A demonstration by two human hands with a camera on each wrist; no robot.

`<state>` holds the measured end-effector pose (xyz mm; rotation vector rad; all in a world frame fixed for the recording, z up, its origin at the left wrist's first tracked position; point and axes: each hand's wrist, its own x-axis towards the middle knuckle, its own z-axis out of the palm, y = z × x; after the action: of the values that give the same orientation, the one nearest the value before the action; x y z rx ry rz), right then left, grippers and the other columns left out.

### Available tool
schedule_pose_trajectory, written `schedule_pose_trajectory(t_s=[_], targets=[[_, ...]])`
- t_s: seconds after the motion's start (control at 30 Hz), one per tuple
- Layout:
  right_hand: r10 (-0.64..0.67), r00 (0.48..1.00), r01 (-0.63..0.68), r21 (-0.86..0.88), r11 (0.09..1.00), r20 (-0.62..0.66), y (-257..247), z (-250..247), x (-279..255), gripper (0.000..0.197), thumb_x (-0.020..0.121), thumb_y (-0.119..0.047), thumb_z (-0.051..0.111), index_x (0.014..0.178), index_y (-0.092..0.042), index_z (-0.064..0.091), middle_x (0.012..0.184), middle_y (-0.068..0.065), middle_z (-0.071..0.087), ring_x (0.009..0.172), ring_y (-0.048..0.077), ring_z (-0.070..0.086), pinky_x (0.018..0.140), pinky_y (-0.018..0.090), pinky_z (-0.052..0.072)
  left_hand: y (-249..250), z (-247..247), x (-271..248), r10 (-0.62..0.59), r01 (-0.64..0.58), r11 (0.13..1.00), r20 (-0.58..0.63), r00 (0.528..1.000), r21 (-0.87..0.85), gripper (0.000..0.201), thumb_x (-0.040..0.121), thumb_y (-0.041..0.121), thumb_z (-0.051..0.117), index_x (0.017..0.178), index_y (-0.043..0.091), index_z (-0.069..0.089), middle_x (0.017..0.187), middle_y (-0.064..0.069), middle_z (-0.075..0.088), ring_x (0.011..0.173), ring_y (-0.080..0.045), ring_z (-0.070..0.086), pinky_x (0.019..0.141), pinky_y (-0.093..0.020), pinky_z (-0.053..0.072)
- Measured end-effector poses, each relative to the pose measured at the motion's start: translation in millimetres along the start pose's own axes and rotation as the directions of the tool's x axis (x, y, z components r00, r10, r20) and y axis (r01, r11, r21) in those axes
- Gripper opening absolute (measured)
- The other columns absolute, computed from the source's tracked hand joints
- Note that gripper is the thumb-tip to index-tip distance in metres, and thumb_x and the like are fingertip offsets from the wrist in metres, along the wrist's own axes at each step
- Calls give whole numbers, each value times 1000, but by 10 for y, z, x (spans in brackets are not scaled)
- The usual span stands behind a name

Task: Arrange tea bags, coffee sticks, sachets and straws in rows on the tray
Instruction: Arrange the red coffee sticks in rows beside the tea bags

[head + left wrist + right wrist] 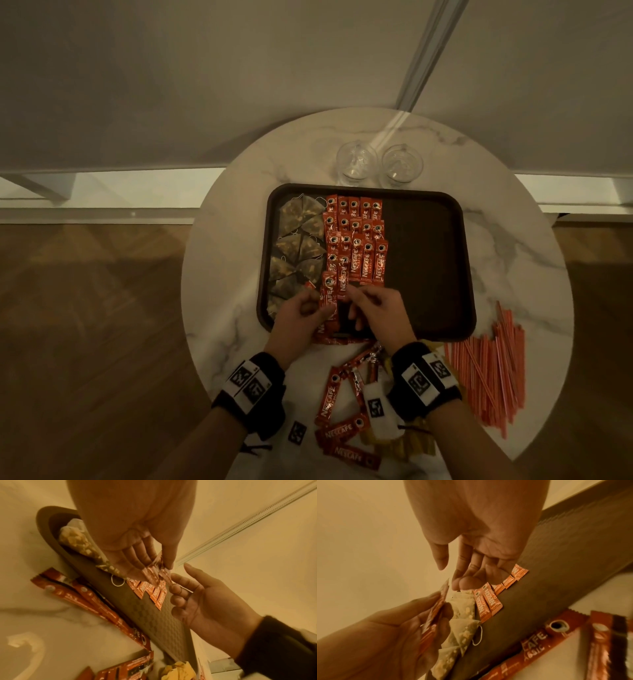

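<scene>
At the tray's near edge, our left hand [301, 310] pinches a small sheaf of coffee sticks [328, 301] between thumb and curled fingers, the packets standing nearly on edge above the tray [428, 267]. Our right hand [380, 308] reaches in from beside them, fingers loosely bent and slightly apart; it holds nothing that we can see, and its fingertips [467, 582] hover at the top of the sheaf, over the near ends of the sticks already laid.

Outward from the hands: laid sticks [356, 236] fill overlapping rows left of the tray's centre; tea bags [298, 240] line the left side; the right half stays bare. Loose sticks [337, 411] and yellow sachets [404, 448] lie on the table [239, 240] by our wrists, straws [489, 370] to the right, well apart from the tray.

We judge the step to be dealing one stick from the sheaf into the near row. To do it well, we should peel a single packet off, keep the left pinch firm on the others, lay it parallel to its neighbours with ends level, and avoid nudging the tea bags alongside.
</scene>
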<state>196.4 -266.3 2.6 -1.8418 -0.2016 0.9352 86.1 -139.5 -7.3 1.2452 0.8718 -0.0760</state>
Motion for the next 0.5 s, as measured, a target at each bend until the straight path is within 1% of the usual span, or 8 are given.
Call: schedule_pose_trajectory(t_s=[0.07,0.17,0.23,0.3,0.4,0.43,0.5], targets=[[24,998,-25,8,1000,54,29,-12,-100,20,93,-28,61,88,-13,72,72,4,67,55,13,55,59,23,50,0,22,3,30,-30,999,-22,999,26,20,87,19,69,106,16,62,107,-2,70,98,-16,69,85,-36,58],[48,996,-49,24,998,73,71,-37,-198,8,91,-17,65,91,-14,73,79,5,71,60,13,60,62,21,54,-22,43,-32,51,-51,999,-28,998,7,26,83,15,73,107,16,62,107,-1,71,99,-15,69,85,-34,58],[49,996,-53,42,998,74,97,-57,-240,7,89,-13,67,92,-12,73,83,5,73,64,12,64,65,23,56,-38,54,-80,67,-68,998,-22,997,-15,31,83,12,73,111,15,62,109,-1,71,100,-15,69,85,-34,58],[59,993,-64,50,997,99,117,-71,-279,6,87,-14,70,91,-12,74,85,6,74,68,11,66,69,24,56,-53,54,-109,75,-76,997,-33,997,-35,33,83,10,73,114,15,62,109,-2,71,100,-16,69,83,-33,58],[75,989,-84,69,994,127,134,-76,-341,9,84,-14,73,91,-9,74,84,6,75,68,16,66,70,27,57,-47,66,-111,70,-72,997,-43,997,-36,34,81,10,75,112,16,62,109,-4,71,99,-16,69,82,-32,58],[73,990,-84,86,993,124,134,-80,-361,9,83,-12,74,90,-8,74,83,7,75,67,17,66,70,27,58,-43,74,-108,65,-66,998,-32,997,-22,34,79,11,76,111,15,63,108,-4,72,98,-16,70,83,-33,58],[66,992,-76,100,992,106,152,-86,-388,6,83,-10,74,89,-9,74,83,8,75,66,18,66,69,28,58,-32,108,-115,55,-55,998,-5,998,12,33,78,12,77,107,14,63,105,-3,72,95,-14,70,81,-30,58]])
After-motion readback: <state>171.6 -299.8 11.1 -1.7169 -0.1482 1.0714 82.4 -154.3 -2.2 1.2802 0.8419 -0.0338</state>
